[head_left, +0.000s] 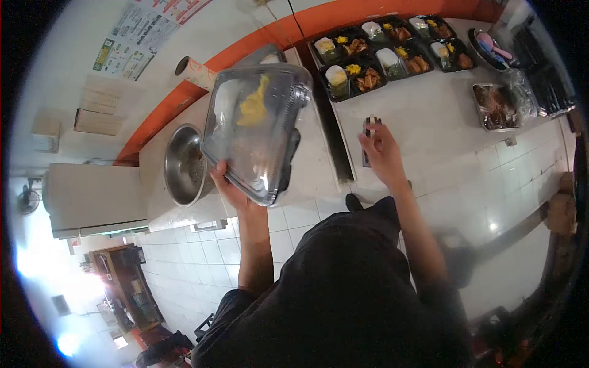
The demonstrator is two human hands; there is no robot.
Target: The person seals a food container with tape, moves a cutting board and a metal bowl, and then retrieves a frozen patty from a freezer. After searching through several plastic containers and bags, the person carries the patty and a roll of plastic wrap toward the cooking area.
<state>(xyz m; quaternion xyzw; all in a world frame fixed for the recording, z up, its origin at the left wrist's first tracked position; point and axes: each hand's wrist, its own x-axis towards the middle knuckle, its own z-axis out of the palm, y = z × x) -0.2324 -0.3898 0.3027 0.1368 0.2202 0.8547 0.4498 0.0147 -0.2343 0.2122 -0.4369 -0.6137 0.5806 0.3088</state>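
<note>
My left hand (231, 195) grips the lower edge of a lidded meal box (257, 132), tilted up above the counter. Through its clear lid show yellow food and a pale portion; the rest is blurred by glare. Farther right, my right hand (383, 153) has its fingers curled on a narrow dark object, seemingly a stapler (366, 161), lying on the counter near its front edge. The hand covers much of this object.
Several filled black meal trays (368, 80) stand at the back right. Nearby are a foil tray of brown food (496, 107), a dark bowl with a pink spoon (494, 49) and plastic-wrapped black containers (549, 73). A steel bowl (185, 165) sits left; a gap (334, 141) divides the counters.
</note>
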